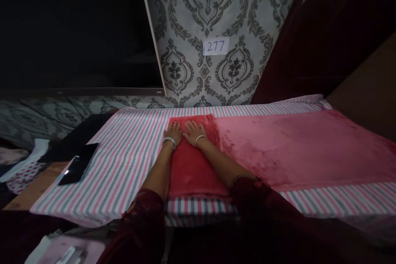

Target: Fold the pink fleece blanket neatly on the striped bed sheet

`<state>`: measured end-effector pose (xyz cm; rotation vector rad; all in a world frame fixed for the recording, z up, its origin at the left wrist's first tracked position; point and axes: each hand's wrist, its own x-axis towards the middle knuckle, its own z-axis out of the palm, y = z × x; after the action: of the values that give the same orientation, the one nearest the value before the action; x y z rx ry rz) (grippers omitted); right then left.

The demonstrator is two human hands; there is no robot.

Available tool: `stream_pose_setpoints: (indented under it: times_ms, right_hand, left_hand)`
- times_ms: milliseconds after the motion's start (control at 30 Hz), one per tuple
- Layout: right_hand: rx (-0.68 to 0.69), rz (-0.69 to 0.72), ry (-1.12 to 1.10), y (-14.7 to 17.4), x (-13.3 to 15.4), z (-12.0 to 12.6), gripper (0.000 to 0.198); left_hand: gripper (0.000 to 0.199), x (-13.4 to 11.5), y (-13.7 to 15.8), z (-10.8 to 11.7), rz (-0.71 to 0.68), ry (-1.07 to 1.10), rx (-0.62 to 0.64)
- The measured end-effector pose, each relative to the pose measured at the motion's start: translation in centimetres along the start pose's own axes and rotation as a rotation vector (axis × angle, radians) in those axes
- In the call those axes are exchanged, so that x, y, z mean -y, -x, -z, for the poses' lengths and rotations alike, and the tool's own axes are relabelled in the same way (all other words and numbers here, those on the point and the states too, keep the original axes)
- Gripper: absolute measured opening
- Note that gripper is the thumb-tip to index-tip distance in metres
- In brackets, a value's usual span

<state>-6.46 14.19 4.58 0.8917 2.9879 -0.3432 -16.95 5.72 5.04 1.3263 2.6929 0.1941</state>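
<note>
A red plush cloth (297, 148) lies spread over a pink, grey and white striped sheet (130, 156). Its left end is folded over into a darker, thicker panel (192, 169). My left hand (173, 133) and my right hand (193, 131) rest flat side by side on the far part of that folded panel, fingers stretched out, palms down. Each wrist wears a silver bangle. Neither hand holds anything.
A black phone (78, 168) lies at the striped sheet's left edge. Patterned grey wallpaper with a label reading 277 (215, 45) rises behind. A dark panel (74, 29) fills the upper left and a dark red curtain (324, 29) hangs at the right. Folded fabrics (21, 165) lie at far left.
</note>
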Motion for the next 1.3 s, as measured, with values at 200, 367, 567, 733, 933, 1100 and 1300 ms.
stream_pose_setpoints:
  times_ms: [200,367,567,733,933,1100,1300]
  right_hand:
    - [0.004,-0.170,0.032,0.8,-5.2,0.4,0.079]
    - [0.010,-0.202,0.033,2.9,-7.2,0.7,0.076]
    - [0.030,-0.241,0.004,7.1,-7.1,2.5,0.068]
    - [-0.147,-0.081,-0.014,10.9,-2.2,2.1,0.065]
    - [-0.059,0.117,0.009,13.7,1.9,-1.7,0.065]
    - [-0.073,0.110,0.036,14.4,-1.4,-2.4,0.070]
    - [-0.063,0.011,0.013,16.9,-6.2,-2.6,0.073]
  left_hand:
    - [0.064,0.1,-0.5,0.2,-0.006,-0.057,0.027]
    - [0.063,-0.1,0.0,0.3,-0.007,-0.063,0.021]
    - [0.064,-0.4,-0.1,1.7,-0.001,-0.047,0.055]
    - [0.066,-0.5,3.8,2.9,-0.039,-0.054,-0.013]
    - [0.064,-0.9,13.2,-1.3,-0.230,-0.143,-0.050]
    - [0.069,-1.0,14.5,-2.3,-0.210,-0.176,-0.013]
    - [0.079,-1.3,14.1,-1.8,-0.210,-0.151,0.025]
